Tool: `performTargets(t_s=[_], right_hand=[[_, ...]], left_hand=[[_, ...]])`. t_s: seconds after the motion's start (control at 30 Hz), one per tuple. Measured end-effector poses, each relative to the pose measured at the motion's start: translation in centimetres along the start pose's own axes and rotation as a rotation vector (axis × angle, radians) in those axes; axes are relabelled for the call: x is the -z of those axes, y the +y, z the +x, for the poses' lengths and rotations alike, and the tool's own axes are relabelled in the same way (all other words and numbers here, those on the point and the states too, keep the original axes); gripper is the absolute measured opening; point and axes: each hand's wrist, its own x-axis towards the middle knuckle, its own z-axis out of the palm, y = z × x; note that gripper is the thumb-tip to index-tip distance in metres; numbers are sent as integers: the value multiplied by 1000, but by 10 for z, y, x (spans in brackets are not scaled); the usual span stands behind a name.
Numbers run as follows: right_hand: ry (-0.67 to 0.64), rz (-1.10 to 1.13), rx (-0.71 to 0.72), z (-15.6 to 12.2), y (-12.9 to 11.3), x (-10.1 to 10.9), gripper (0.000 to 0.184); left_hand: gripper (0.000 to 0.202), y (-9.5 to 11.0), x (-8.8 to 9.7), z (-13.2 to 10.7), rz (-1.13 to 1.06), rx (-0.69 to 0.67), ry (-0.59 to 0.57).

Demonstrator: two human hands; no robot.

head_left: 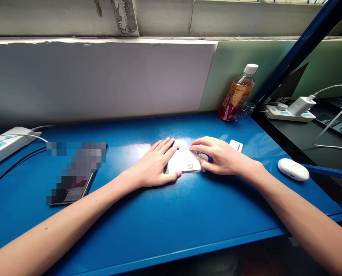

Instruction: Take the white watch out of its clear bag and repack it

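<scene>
A flat phone-sized slab (184,161), pale and glossy with a small printed code on it, lies flat on the blue table (171,218). My left hand (153,165) grips its left end, fingers along the far edge and thumb on the near edge. My right hand (219,155) covers its right end, fingers curled over the far right corner and pressed together. A small white card (236,145) lies just behind my right hand.
A phone (73,188) lies at the left, partly blurred. A power strip (4,143) with cables sits far left. A tea bottle (237,94) and a small clear cup (247,109) stand at the back right. A white oval case (293,169) rests at the right edge; another power strip (288,113) with a charger beyond.
</scene>
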Motion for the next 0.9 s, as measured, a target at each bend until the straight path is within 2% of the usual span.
performTargets(t_s=[0.23,0.4,0.57,0.77,0.9], right_hand=[[-87,-184,3,2,-12,-1,32],[-123,-211,-42,1,-17,-5,36],[-118,-251,-2,-2,-20,-10,40],[-186,-236,-58,1,-27,-4,27],[-200,-219,-105,4,-30,-2,30]], left_hand=[[84,-2,-3,1,43,-9,-5],[85,-2,-3,1,71,-23,-40],[83,-1,-3,1,63,-16,-53],[81,-2,-5,1,58,-22,-26],[81,-1,-4,1,67,-27,-58]])
